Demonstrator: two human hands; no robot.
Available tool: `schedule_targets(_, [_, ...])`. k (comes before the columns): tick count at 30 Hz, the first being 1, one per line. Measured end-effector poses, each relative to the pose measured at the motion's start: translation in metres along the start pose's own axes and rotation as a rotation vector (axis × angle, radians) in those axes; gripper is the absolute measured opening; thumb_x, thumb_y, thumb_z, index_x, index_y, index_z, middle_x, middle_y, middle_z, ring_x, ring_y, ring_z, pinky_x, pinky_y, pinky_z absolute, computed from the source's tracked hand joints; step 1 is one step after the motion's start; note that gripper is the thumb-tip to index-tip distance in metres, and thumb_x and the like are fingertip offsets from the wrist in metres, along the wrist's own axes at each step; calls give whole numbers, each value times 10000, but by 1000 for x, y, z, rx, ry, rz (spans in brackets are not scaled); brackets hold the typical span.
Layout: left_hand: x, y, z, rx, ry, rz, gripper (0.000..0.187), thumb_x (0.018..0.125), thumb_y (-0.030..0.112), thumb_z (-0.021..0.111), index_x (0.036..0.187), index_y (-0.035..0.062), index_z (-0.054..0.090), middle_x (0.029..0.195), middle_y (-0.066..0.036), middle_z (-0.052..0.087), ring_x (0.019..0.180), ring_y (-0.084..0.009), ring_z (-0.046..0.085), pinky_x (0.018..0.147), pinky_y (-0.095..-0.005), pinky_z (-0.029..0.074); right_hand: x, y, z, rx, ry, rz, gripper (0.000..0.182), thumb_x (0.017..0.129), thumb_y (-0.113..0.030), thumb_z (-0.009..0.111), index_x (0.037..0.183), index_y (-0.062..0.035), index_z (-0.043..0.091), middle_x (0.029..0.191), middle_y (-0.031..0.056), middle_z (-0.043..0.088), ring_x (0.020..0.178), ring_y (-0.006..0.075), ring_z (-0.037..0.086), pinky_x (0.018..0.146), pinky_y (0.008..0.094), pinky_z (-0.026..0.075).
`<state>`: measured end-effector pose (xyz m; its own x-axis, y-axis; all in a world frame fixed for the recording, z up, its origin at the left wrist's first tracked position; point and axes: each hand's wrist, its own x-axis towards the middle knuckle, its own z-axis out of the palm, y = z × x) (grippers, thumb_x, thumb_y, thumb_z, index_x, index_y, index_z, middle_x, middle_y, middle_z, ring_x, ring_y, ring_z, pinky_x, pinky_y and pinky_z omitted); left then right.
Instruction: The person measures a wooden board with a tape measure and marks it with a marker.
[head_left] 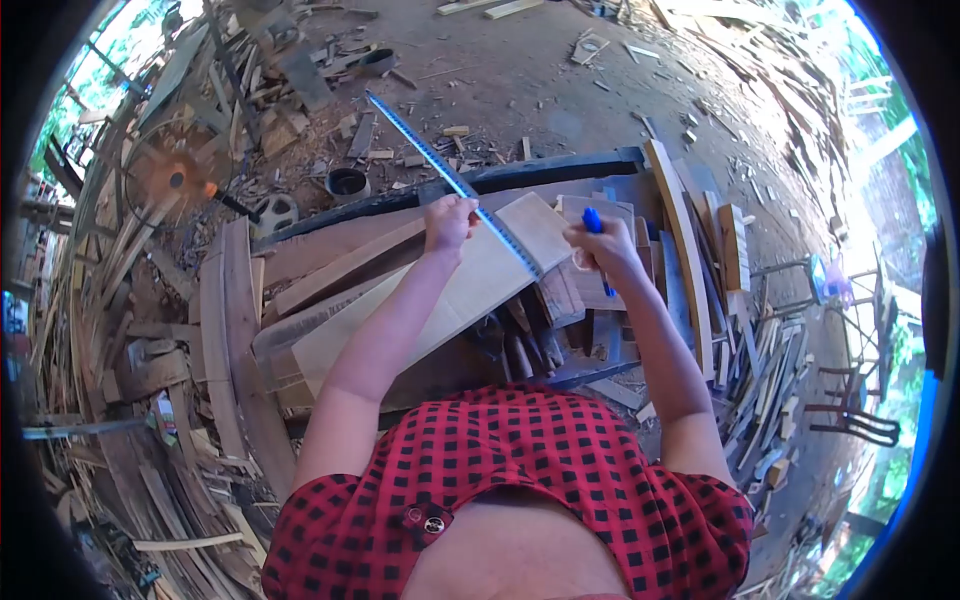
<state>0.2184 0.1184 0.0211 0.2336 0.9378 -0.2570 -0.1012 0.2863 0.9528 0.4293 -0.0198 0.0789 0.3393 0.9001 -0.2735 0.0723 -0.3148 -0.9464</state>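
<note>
A long, light-blue ruler (415, 143) with marks along its edge slants across a pale wooden board (385, 315). My left hand (449, 226) is closed on the ruler about its middle, with the far end sticking out past the board. The ruler's near end rests by the board's right edge. In my closed right hand (603, 245) is a blue marker (593, 219), its two ends showing above and below the fist. That hand is just right of the board's end. Smaller wood blocks (561, 295) sit under and beside the board.
A dark beam (560, 170) edges the work surface at the back. One long plank (682, 260) stands at the right, another (222, 330) at the left. A fan (178, 178) is at far left. Scraps and a black bowl (347, 184) lie on the ground.
</note>
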Motion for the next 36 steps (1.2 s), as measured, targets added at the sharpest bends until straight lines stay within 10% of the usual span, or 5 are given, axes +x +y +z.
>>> schedule_targets(10, [70, -66, 85, 199, 87, 71, 118, 769, 50, 626, 664, -5, 630, 662, -56, 616, 593, -132, 578, 596, -262, 480, -10, 80, -18, 433, 171, 214, 188, 799, -113, 699, 946, -11, 638, 729, 71, 642, 502, 112, 589, 411, 228, 393])
schedule_targets(27, [110, -107, 106, 452, 208, 149, 240, 709, 202, 616, 608, -15, 629, 576, -175, 606, 541, -268, 611, 562, -408, 453, 44, 109, -15, 306, 251, 168, 88, 737, -58, 663, 730, -6, 592, 584, 49, 574, 422, 118, 548, 354, 230, 362])
schedule_targets(36, [113, -97, 110, 626, 224, 10, 174, 703, 170, 646, 667, 2, 668, 604, -98, 631, 546, -169, 586, 549, -353, 452, 49, 108, -14, 425, 271, 206, 111, 751, -21, 633, 709, -32, 531, 577, 87, 577, 409, 134, 526, 352, 246, 347])
